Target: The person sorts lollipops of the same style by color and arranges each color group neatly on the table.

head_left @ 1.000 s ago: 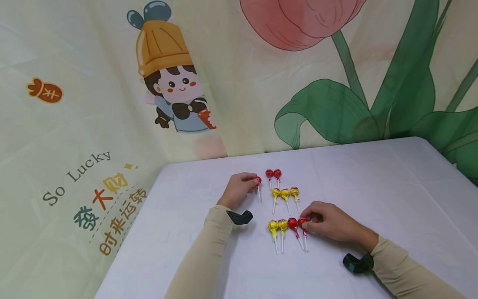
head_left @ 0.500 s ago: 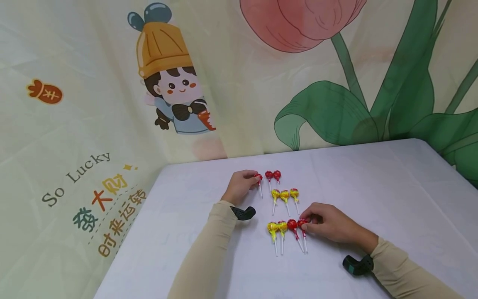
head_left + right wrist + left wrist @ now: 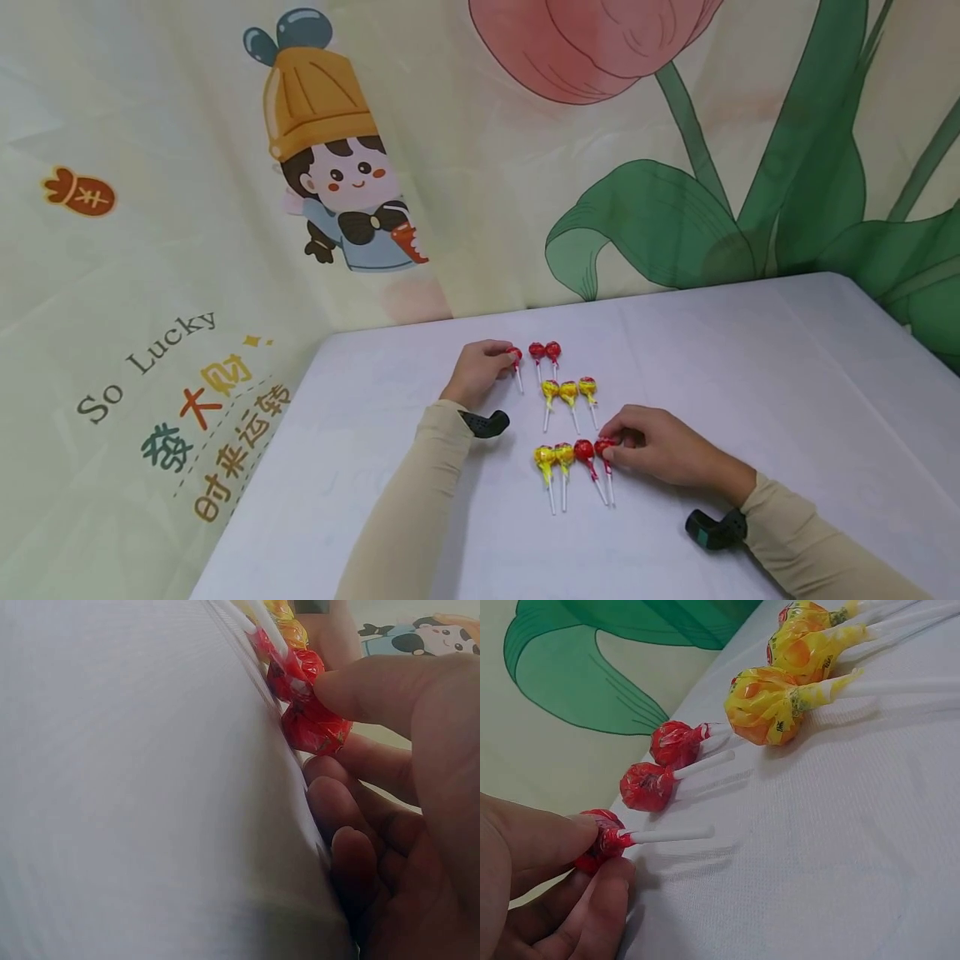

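Note:
At the far left of the back row, my left hand pinches a red lollipop by its wrapped head, the white stick pointing toward me. Two more red lollipops lie side by side just to its right. In the front row, my right hand holds the rightmost red lollipop between thumb and fingers. Beside that one lies another red lollipop, and left of it two yellow lollipops. Three yellow lollipops form a middle row.
A white cloth covers the table. Behind it hangs a printed backdrop with a tulip, a cartoon figure and lettering. Dark bands with camera mounts sit at both wrists.
My left hand has moved slightly away from me with the red lollipop, coming level with the two other red ones. The right hand stays in place on its lollipop.

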### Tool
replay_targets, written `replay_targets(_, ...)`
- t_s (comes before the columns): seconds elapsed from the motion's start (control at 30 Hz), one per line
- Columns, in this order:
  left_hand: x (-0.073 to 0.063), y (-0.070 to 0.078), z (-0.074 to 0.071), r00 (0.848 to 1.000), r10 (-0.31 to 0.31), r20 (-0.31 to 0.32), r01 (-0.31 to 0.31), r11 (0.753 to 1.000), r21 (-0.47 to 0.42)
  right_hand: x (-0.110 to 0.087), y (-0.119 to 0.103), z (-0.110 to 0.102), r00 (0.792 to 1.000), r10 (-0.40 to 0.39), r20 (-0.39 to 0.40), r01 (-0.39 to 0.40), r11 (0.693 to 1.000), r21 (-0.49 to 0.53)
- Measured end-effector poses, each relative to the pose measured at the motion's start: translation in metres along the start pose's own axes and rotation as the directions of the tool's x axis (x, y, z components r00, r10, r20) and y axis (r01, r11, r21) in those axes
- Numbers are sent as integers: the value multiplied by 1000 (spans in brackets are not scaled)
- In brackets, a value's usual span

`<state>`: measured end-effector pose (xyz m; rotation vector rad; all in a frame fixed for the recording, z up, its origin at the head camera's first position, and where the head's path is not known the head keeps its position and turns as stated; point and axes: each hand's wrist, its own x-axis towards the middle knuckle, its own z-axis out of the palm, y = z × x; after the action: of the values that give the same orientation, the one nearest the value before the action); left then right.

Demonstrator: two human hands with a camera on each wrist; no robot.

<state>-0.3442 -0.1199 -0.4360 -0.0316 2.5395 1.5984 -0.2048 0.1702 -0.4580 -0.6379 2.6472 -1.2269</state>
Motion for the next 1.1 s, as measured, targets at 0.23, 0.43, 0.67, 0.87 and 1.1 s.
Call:
replay_targets(0.23, 4, 0, 3, 1000, 1, -13, -1, 1000, -22, 0, 1, 1, 1000, -7, -10, 7, 1000, -8)
replay_targets(0.43, 10, -3, 6, 1000, 3, -23, -4, 1000, -27, -1, 2, 2, 1000, -6, -16, 5, 1000, -6)
replay_targets(0.67, 12, 1, 7, 999, -9, -33, 9, 1000, -10, 0, 2, 1, 1000, -9, -17, 9, 1000, -4)
replay_targets(0.87, 11, 6, 10, 999, -28, -36, 28, 1000, 4, 0, 2, 1, 1000, -12, -18, 12, 1000, -6)
replay_targets(1.1, 12, 8, 13, 998, -50, -49, 51, 998, 27, 1, 3, 0, 1000, -12, -22, 12, 1000, -13)
